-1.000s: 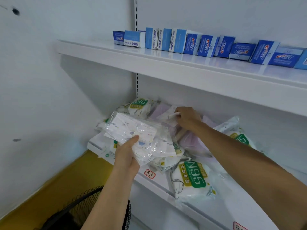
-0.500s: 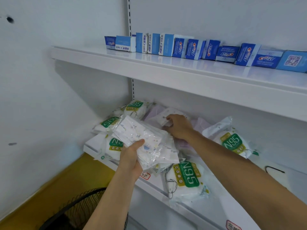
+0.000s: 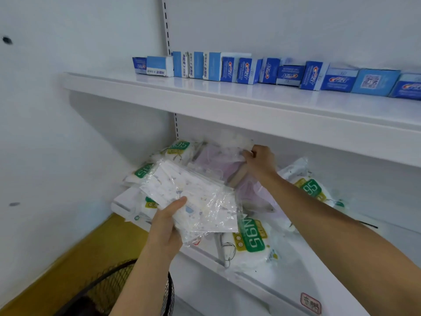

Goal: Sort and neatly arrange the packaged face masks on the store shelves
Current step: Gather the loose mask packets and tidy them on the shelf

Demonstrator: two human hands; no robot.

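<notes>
At the far left a plain white wall (image 3: 57, 133) meets a yellow floor (image 3: 75, 258), and the dark wire mesh of a basket (image 3: 109, 288) shows at the near bottom edge. The left hand (image 3: 167, 226) is raised in front of the lower shelf (image 3: 262, 283), thumb on top and fingers curled underneath, gripping a stack of printed masks in clear wrappers (image 3: 193, 201) that fans out to the right above the shelf edge. Behind and below that stack, N95 mask packs lie loose on the shelf: two at the far left (image 3: 143, 171), another near the front edge (image 3: 251, 241). In the middle of the heap sit pink mask packs (image 3: 218, 161). The right hand (image 3: 259, 160) reaches to the far side of the shelf and pinches the corner of a clear mask packet (image 3: 237, 144) lifted above the pink ones. Farther right lies one more N95 pack (image 3: 312, 188). On the upper shelf (image 3: 227, 103) a row of blue toothpaste boxes (image 3: 246, 70) runs rightward.
</notes>
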